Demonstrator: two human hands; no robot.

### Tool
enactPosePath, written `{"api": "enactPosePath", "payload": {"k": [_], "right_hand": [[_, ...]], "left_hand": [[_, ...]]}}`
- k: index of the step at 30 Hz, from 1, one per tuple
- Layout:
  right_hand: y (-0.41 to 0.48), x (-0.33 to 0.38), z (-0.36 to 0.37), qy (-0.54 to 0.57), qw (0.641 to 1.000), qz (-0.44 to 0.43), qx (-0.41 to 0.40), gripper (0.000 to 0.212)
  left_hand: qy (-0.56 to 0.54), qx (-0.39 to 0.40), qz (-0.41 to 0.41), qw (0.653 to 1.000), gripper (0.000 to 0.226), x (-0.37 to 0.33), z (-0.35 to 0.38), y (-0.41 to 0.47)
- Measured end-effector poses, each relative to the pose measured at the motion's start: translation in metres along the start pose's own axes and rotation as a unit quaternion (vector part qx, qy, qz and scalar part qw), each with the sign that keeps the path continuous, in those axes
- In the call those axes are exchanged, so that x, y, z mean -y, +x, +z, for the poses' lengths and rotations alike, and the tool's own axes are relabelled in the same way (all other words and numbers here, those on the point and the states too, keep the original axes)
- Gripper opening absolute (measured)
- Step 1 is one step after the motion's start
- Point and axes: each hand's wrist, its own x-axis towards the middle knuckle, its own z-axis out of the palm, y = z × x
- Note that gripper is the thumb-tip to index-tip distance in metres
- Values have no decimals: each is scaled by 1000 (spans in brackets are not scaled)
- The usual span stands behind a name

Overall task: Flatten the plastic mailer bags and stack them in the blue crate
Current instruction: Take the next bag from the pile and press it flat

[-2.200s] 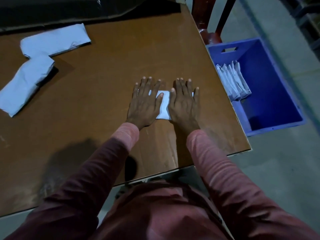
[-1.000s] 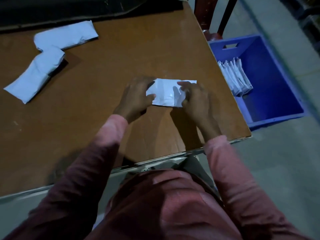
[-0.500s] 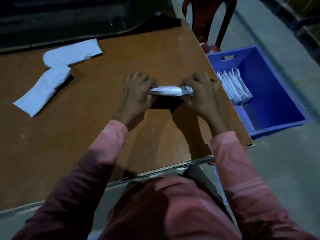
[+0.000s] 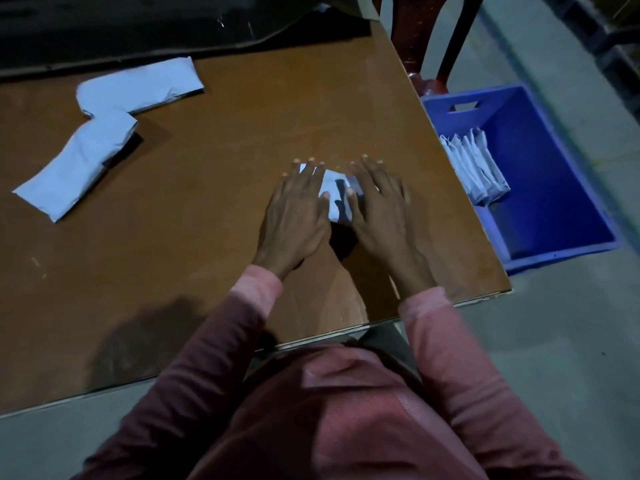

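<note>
1. Several stacked bags (image 4: 476, 168) are standing on edge in a row inside the crate (image 4: 561, 252), which is sitting on the floor just right of the table (image 4: 207, 220). The exact count is hard to tell.
2. 2 more bags are lying at the far left of the table: a far bag (image 4: 138, 86) and a near bag (image 4: 79, 161), touching at one corner. Both are looking puffy and, by my judgement, not yet flattened.
3. 1 small bag (image 4: 334, 194) is lying on the table near its right edge, under both hands.
4. The left hand (image 4: 298, 209) is pressing palm down on that bag's left part, with its fingers straight and spread and curling round nothing.
5. The right hand (image 4: 377, 209) is pressing its right part the same way, flat and gripping nothing. Only a middle strip of the bag is showing between the 2 thumbs.
6. The work is probably running past halfway: this bag is being flattened and has yet to go into the crate, and the 2 on the left are waiting after it.
</note>
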Motion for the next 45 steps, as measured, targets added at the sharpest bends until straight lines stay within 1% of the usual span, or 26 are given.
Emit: {"api": "enactPosePath", "payload": {"k": [2,4,8,12,20,24,26,28,30,31,33,36,39,42,45], "right_hand": [[5,-1,15,7,999,15,43,49],[-2,-3,28,15,997,45,62,53],[-13,-4,39,-13,997,61,42,53],[-12,-1,40,-22,997,68,27,51],[-5,-3,43,-42,998,46,6,47],[-3,-3,42,-44,998,44,11,47],[-2,-5,40,-41,998,40,21,47],[1,-8,33,-36,998,18,49,47],[4,-13,23,-54,994,-16,89,48],[5,-14,18,-65,993,-27,94,47],[1,-12,11,-60,995,-16,76,47],[-13,-12,9,-29,997,13,63,48],[-20,-18,13,-15,998,28,60,47],[-21,-17,24,20,997,57,37,45],[-22,-18,34,23,998,65,9,44]], "left_hand": [[42,39,-18,998,68,-4,12,10],[73,64,-25,995,75,-2,28,9],[61,45,-24,997,65,8,46,-1],[85,44,-21,995,64,9,47,0],[104,35,-30,994,60,8,48,7],[116,36,-38,992,59,8,43,12],[135,49,-37,989,60,8,34,17],[154,58,-33,986,58,8,23,23],[155,45,-32,986,53,6,15,22],[148,29,-27,988,51,6,14,18],[118,0,-19,993,54,6,17,8],[66,14,-33,997,62,9,28,-8],[67,21,-30,997,62,15,38,-14],[81,23,-30,996,61,17,41,-13],[87,30,-34,995,60,14,42,-12]]}}
